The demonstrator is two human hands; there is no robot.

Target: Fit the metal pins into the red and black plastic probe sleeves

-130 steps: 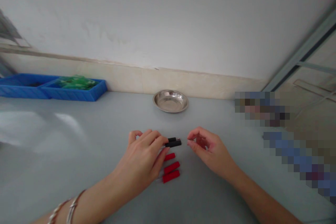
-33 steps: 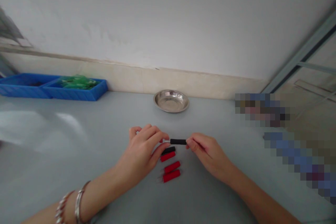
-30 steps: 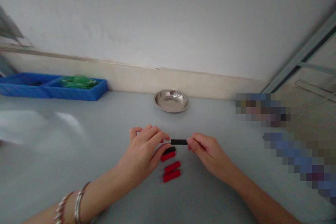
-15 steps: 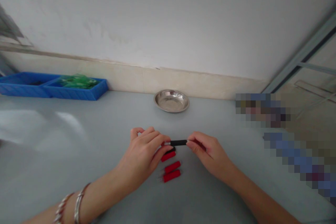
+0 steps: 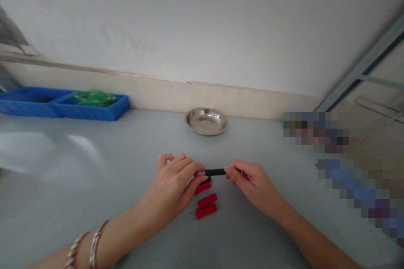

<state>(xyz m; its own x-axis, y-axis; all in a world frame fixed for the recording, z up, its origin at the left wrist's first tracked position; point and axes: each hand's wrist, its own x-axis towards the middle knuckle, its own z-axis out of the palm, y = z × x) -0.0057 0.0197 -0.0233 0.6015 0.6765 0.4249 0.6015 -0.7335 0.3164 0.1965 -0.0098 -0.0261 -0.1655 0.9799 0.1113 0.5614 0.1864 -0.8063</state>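
Between my hands, level above the table, is a slim black tube-like piece with a silvery section at its left end. My left hand is closed on that silvery end in a thumb-and-finger pinch. At the other end, the thumb and fingertips of my right hand pinch the tip, which they cover. Below lie several similar small pieces: a red one with a clear, thin left end, another red one beside it, and a third red one with a black one, both partly hidden by my left hand.
A shiny round metal dish stands near the wall, beyond my hands. At the back left, a blue divided bin holds green plastic-looking material. Blurred-out patches cover the right side of the table.
My right hand's fingers have shifted slightly at the tip of the black piece, with the lower fingers now curled differently. My left hand and the pieces on the table look nearly the same.
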